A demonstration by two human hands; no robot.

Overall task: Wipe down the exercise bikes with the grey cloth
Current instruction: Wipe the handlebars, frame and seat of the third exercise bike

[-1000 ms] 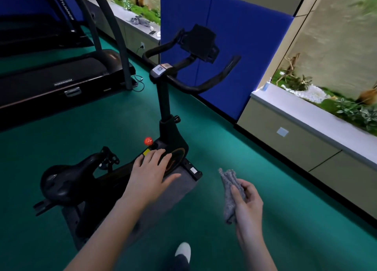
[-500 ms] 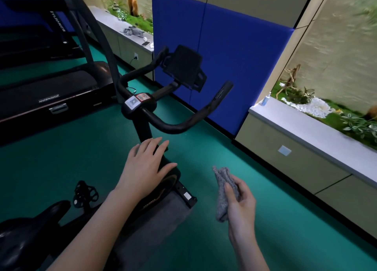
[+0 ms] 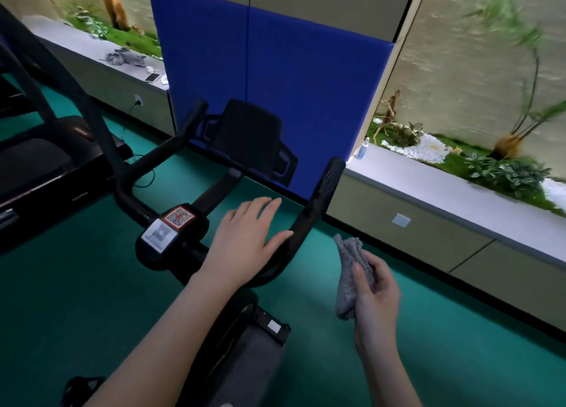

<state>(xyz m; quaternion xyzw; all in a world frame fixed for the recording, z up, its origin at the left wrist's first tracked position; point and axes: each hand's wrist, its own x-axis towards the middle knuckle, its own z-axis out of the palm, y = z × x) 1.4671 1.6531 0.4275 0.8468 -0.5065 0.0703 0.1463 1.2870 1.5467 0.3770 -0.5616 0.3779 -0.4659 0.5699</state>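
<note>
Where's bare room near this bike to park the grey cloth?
Grey ledge right of the bike: bare strip between the spray bottle and the planted bed. Green floor between its base and the cabinets is open too. Far left ledge is crowded: phone, crumpled items.

Exercise bike [image 3: 183,261], treadmill [image 3: 36,167] on teal floor [image 3: 61,308]

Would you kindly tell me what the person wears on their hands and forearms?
Nothing is worn that shows. The left hand and right hand are ungloved, with no ring visible. The left forearm and right forearm are bare down to the picture's edge: no sleeve, watch or wristband.
</note>
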